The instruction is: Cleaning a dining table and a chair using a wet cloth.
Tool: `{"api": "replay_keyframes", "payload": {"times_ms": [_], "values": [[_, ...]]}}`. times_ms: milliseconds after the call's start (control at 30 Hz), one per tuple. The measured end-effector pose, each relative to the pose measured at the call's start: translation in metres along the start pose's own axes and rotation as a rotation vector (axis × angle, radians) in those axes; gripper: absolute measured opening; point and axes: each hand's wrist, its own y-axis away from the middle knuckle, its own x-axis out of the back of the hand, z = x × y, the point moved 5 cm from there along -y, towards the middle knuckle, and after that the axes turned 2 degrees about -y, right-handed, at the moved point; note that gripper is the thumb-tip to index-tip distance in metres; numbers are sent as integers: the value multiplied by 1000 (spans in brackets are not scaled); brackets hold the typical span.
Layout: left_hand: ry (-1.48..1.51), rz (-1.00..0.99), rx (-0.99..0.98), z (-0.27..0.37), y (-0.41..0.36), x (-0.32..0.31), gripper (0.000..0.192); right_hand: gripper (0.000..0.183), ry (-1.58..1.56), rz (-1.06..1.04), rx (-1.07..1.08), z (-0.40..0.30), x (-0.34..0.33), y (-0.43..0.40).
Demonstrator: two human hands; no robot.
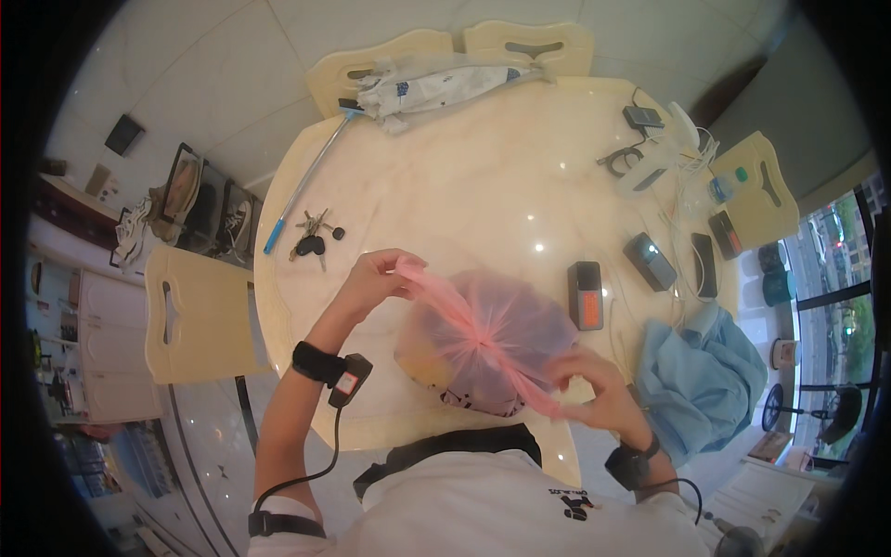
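A filled pink plastic bag (511,299) rests at the near side of the table, its neck gathered into a knot on top. Twisted ends stretch out to both sides of the knot. My left hand (379,278) pinches the upper left end, and my right hand (595,390) grips the lower right one. Through the thin film I make out something yellow and something dark; what they are I cannot tell. Both wrists wear black straps carrying small devices with cables.
Keys (313,237) and a blue-handled squeegee (306,177) lie on the marble-patterned table (452,181). A wrapped umbrella-like bundle (445,90) sits at the far edge. Black devices (586,296), cables, a plastic bottle (724,184) and blue cloth (699,379) are to the right. Chairs (198,317) stand around.
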Motion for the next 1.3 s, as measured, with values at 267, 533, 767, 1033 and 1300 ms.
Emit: {"api": "replay_keyframes", "payload": {"times_ms": [267,533,767,1033,1300], "values": [[-61,-252,-191,28,38,-24,18,34,748,256,216,39,-67,-66],[-259,148,-148,-26,15,38,63,26,267,80,15,24,-15,-104],[-832,272,592,-161,-12,77,149,24,222,291,-128,18,85,-179],[-863,135,809,-174,-19,64,163,22,634,323,137,22,203,-319],[-873,103,860,-176,-27,60,163,64,1079,590,440,37,248,-381]]}}
